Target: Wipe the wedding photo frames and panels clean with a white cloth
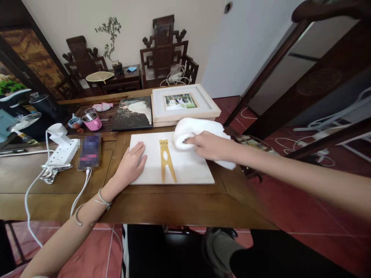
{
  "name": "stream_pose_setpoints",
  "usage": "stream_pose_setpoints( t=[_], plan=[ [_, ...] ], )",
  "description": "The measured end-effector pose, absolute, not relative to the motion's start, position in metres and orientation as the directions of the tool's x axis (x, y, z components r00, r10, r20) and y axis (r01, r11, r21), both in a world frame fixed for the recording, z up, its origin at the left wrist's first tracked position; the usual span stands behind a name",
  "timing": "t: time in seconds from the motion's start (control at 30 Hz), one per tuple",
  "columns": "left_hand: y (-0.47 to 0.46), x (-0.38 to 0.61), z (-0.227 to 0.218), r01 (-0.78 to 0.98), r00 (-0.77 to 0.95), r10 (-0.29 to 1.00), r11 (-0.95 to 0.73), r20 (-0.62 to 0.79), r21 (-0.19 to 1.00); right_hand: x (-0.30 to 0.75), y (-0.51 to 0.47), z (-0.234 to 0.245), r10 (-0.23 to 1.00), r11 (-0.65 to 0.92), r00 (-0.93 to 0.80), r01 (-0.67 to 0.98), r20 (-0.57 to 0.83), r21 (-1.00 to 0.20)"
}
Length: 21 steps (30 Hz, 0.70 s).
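On the wooden table lies a flat white board [145, 174], with a yellow, fork-legged flat piece [163, 148] on its middle; an oval hole and small dark marks show on this piece. My left hand [131, 162] rests flat over the board's left edge, its fingers stretched out. At the board's far right corner my right hand [208, 144] grips a folded white towel [203, 126]. The towel's loose end hangs past the board's right edge. Part of the board is hidden under the towel.
Behind the board are a framed photo [214, 107] and a dark picture panel [120, 116]. A pink mug [94, 122], a power strip [65, 152] and a phone [89, 150] with a white cable stand to the left. The table's front edge [185, 216] is near my lap.
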<state>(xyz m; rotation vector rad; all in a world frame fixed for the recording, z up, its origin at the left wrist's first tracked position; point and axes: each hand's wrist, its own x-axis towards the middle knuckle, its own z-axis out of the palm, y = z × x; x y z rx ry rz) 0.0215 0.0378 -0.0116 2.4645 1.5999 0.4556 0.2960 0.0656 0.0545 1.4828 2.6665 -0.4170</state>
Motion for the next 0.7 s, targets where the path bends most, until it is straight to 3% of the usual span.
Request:
stream_pose_setpoints(
  t=[0.1,0.2,0.57,0.7],
  plan=[
    [0.038,0.022,-0.013,0.858,0.380,0.910,-0.415,0.167,0.304,0.299,0.018,0.045,0.857,0.443,-0.463,0.886,-0.225,-0.135],
    [0.039,0.022,-0.014,0.854,0.379,0.910,-0.414,0.169,0.316,0.293,-0.035,0.034,0.807,0.558,-0.560,0.827,-0.188,-0.071],
    [0.041,0.028,-0.013,0.850,0.363,0.919,-0.393,0.152,0.352,0.252,-0.074,0.037,0.639,0.728,-0.740,0.670,-0.210,-0.144],
    [0.042,0.026,-0.014,0.847,0.362,0.919,-0.393,0.153,0.358,0.240,-0.072,0.045,0.542,0.804,-0.832,0.555,-0.119,-0.215]
  ],
)
